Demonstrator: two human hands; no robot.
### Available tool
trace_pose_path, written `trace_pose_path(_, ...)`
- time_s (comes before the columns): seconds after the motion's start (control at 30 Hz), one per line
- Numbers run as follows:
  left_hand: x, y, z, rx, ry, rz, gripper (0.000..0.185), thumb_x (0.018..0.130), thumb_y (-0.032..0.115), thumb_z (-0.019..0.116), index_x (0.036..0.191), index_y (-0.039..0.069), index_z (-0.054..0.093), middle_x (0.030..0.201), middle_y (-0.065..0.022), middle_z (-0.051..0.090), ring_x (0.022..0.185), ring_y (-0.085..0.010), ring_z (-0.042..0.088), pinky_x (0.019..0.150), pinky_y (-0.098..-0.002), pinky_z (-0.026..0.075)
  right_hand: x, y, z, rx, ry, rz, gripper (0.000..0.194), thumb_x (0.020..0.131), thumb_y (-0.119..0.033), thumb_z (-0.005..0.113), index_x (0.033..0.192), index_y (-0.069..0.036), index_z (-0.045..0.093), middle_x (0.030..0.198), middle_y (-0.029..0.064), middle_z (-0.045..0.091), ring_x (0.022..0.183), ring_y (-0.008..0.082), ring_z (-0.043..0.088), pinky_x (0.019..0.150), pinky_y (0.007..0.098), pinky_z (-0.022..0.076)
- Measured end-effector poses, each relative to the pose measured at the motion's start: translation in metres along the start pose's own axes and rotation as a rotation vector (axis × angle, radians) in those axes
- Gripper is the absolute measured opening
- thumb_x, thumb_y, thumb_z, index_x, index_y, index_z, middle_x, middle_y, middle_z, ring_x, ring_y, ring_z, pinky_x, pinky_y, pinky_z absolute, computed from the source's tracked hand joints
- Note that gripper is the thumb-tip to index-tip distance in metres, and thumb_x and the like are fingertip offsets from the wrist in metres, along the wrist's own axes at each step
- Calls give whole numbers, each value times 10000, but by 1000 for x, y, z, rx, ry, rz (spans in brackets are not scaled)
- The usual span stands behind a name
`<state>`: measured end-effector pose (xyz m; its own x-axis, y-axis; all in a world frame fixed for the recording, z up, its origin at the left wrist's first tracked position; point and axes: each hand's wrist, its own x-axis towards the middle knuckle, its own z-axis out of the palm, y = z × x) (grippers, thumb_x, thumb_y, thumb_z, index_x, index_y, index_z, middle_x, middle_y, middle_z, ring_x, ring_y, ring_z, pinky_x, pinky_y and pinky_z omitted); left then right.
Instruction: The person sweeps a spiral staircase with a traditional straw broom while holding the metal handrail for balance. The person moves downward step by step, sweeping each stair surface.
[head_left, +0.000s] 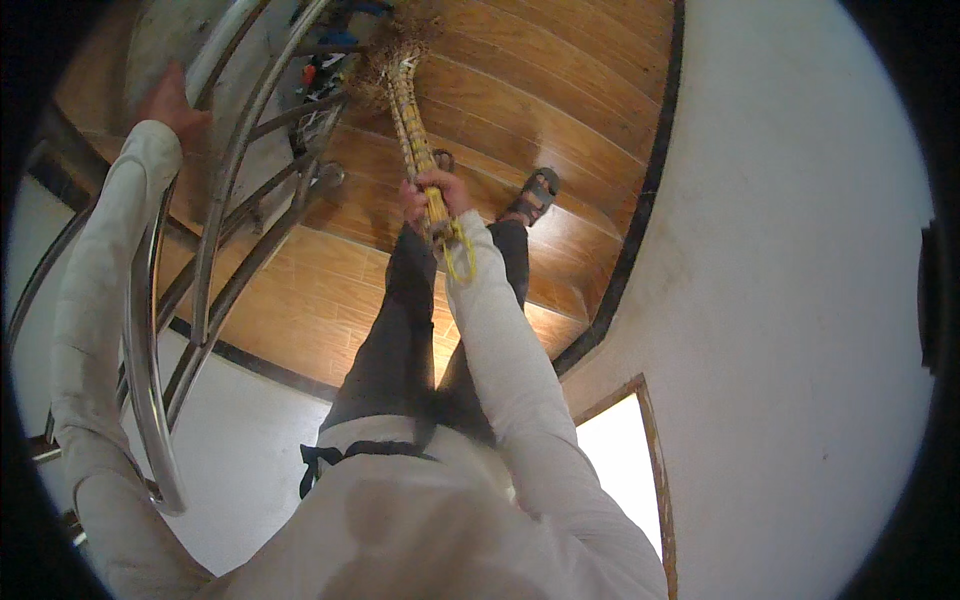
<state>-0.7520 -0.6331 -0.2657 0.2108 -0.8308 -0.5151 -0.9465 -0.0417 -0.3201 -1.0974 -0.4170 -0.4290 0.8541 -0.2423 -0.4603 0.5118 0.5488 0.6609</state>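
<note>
My right hand (436, 196) grips the yellow-bound handle of a stick broom (409, 120), with a yellow cord loop (459, 255) hanging at the wrist. The broom points away from me, its brown bristles spread over the floor at the top of the view. My left hand (176, 109) is on the far left beside the thick tubular metal handrail (225, 52), thumb apart from the fingers; whether it touches the rail is unclear. Near the bristles lies a pile of mixed litter (324, 71) with blue, red and white bits, partly hidden behind the rails.
Curved stairs with wood-look tiles (525, 97) lie under my sandalled feet (534, 196). Metal balusters (240, 150) stand at the left. A white wall (780, 262) with a dark skirting (654, 180) curves along the right, and a bright framed opening (622, 457) is low at the right.
</note>
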Motion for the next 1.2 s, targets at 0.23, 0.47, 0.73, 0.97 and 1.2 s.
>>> trace_pose_path(0.23, -16, 32, -13, -161, 230, 229, 791, 610, 179, 716, 1296, 29, 352, 1140, -240, 563, 1035, -398, 560, 901, -421, 453, -26, -84, -53, -164, 324, -207, 143, 748, -131, 552, 805, -23, 478, 660, 77, 523, 524, 140, 512, 423, 298, 439)
trace_pose_path(0.47, -18, 13, -7, 31, 103, 42, 844, 604, 201, 754, 1321, 29, 344, 1135, -234, 573, 1042, -371, 571, 900, -404, 460, -55, 17, -57, -202, 193, -164, 189, 757, -121, 539, 903, -20, 475, 700, 42, 466, 521, 111, 424, 449, 233, 386)
trace_pose_path(0.73, -8, -4, 0, -218, 78, 74, 807, 614, 145, 765, 1301, 29, 359, 1175, -212, 550, 1034, -361, 571, 910, -390, 446, -1, -99, -59, -420, 362, -34, 199, 758, -143, 579, 897, -25, 499, 698, 59, 532, 514, 111, 489, 447, 254, 428)
trace_pose_path(0.97, -12, 3, -3, 13, 124, 83, 747, 642, 153, 748, 1276, 32, 373, 1199, -211, 543, 1067, -394, 545, 909, -403, 445, -81, -137, -69, -1232, 666, -178, 183, 766, -164, 595, 861, -8, 620, 744, 157, 619, 604, 245, 611, 571, 351, 521)
trace_pose_path(1.2, -17, 19, -13, 23, 76, -7, 861, 634, 205, 752, 1361, 32, 324, 1251, -231, 508, 1126, -368, 520, 952, -388, 427, -108, -49, -60, -1371, 539, -299, 232, 744, -190, 608, 862, 8, 627, 809, 175, 624, 742, 283, 623, 659, 405, 509)
